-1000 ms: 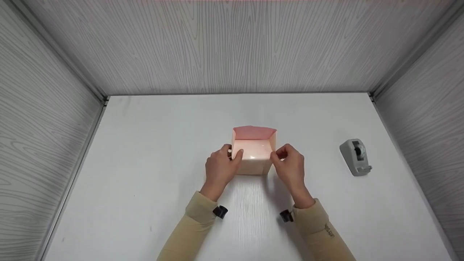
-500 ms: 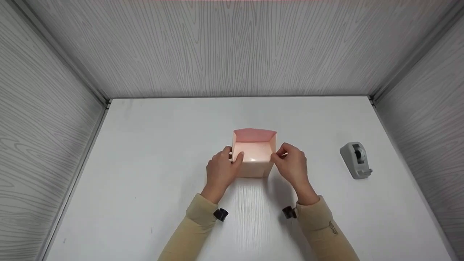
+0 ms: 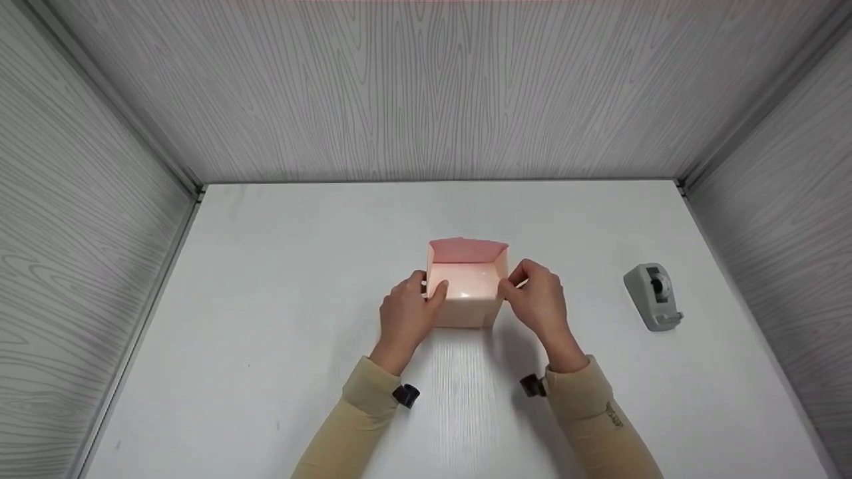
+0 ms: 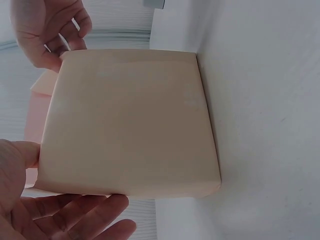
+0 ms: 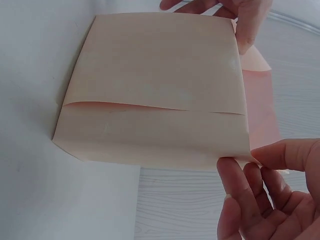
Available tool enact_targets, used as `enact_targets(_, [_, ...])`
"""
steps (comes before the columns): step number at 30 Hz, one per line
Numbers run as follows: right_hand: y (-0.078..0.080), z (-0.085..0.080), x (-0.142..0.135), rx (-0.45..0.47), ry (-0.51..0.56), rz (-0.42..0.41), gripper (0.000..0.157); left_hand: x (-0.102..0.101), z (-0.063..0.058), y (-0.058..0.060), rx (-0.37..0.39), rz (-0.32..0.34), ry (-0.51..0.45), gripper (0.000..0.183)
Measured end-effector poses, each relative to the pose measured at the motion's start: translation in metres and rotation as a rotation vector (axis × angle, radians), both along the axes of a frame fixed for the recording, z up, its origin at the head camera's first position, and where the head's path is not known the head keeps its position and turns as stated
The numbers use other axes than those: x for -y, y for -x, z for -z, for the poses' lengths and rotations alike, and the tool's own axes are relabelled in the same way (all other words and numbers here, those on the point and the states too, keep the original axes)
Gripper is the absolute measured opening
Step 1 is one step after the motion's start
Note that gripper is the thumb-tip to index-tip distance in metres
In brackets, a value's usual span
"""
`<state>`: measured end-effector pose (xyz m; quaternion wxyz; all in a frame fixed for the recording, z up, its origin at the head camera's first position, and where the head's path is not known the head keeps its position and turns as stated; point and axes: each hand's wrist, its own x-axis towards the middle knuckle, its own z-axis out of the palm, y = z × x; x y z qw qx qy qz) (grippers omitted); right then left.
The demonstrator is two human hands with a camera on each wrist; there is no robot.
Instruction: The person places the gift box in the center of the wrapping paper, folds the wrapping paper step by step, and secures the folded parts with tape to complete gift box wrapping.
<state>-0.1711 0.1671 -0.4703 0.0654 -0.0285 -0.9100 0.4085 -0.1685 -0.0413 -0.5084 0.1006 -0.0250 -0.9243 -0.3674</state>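
A pale pink paper box (image 3: 462,313) stands on the white table, its open top facing up and a darker pink flap (image 3: 469,251) rising at the back. My left hand (image 3: 405,319) holds its left side, thumb over the front rim and fingers along the outer side. At the front right corner, my right hand (image 3: 538,303) pinches the rim between thumb and fingers. The right wrist view shows a slightly gaping overlapped seam (image 5: 130,106) across the near face of the box. In the left wrist view the box's plain front (image 4: 130,120) fills the middle.
A grey tape dispenser (image 3: 652,296) with a roll in it stands on the right of the table (image 3: 279,266). Wood-grain panels (image 3: 426,93) wall off the back and both sides. Small black wrist cameras sit at the cuffs of both tan sleeves (image 3: 586,392).
The whole scene sits slightly lower in the head view. My right wrist has swung a little to the right while its fingers stay at the same corner. The left hand keeps its hold.
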Motion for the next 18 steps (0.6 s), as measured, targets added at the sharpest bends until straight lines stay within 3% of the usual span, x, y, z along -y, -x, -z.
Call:
enact_targets(10, [0.0039, 0.0032, 0.0008, -0.077, 0.123, -0.001, 0.008, 0.0001, -0.0011, -0.0005, 0.005, -0.004, 0.007, 0.042])
enact_targets(18, [0.0094, 0.0011, 0.0002, -0.081, 0.208, 0.023, 0.01, -0.0005, -0.0026, -0.0006, 0.01, 0.005, -0.005, 0.041])
